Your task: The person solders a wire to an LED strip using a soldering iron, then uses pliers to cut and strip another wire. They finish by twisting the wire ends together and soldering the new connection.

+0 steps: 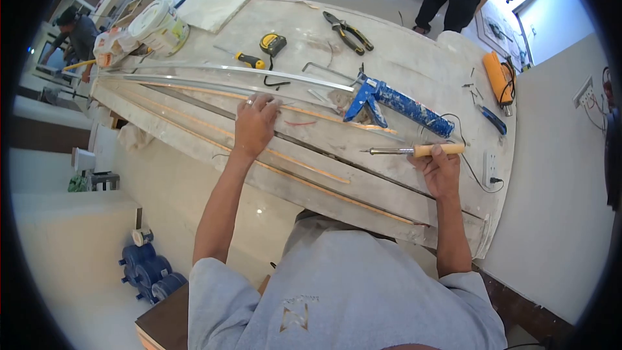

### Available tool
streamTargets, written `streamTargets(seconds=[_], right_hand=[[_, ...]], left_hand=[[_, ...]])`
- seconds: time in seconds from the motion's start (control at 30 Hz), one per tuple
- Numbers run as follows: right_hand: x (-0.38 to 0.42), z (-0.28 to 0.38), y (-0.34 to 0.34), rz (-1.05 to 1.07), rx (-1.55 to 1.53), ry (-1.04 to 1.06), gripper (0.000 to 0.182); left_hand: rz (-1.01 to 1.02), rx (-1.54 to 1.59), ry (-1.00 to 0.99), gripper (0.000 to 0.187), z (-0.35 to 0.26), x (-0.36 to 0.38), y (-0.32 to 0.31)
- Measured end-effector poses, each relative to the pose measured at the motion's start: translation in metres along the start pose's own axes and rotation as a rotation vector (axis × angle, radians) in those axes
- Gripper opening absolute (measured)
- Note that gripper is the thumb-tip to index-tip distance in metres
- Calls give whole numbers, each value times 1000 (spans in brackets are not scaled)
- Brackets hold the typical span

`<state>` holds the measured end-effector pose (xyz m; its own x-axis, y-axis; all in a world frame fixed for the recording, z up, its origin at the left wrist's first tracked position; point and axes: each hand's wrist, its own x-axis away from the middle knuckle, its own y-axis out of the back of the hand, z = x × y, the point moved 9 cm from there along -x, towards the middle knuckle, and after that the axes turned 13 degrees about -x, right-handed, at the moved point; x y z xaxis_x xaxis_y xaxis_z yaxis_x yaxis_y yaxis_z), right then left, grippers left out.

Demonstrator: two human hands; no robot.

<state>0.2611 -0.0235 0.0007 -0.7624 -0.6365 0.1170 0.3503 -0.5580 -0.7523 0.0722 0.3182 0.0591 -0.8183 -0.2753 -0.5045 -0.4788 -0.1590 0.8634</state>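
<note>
My right hand (442, 172) holds a soldering iron (439, 150) by its wooden handle, its metal tip pointing left. My left hand (255, 126) rests on the long strips at the middle of the table, fingers curled; what is under the fingertips is hidden. An orange-edged strip (311, 172) runs below it, and a dark strip (324, 153) passes beside it. Behind the iron lies a blue caulking gun (405, 105) stained with white. A small red wire (300, 123) lies just right of my left hand.
Pliers (348, 32), a tape measure (273, 43), a yellow screwdriver (249, 60) and a white bucket (159, 28) stand or lie farther back. At right are an orange tool (497, 78), a blue cutter (492, 119) and a power strip (490, 167). Several people are beyond the table.
</note>
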Motion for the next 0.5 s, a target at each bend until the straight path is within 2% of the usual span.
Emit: streamTargets(seconds=[0.13, 0.3, 0.4, 0.5], right_hand=[[3, 4, 6, -17, -40, 55, 18], [2, 10, 5, -18, -63, 99, 19], [0, 11, 8, 9, -69, 100, 18], [-2, 13, 11, 14, -86, 89, 18]], left_hand=[[81, 106, -50, 10, -26, 17, -10], [257, 37, -6, 7, -31, 26, -36], [228, -34, -96, 4, -40, 24, -31], [245, -82, -74, 7, -50, 15, -11]])
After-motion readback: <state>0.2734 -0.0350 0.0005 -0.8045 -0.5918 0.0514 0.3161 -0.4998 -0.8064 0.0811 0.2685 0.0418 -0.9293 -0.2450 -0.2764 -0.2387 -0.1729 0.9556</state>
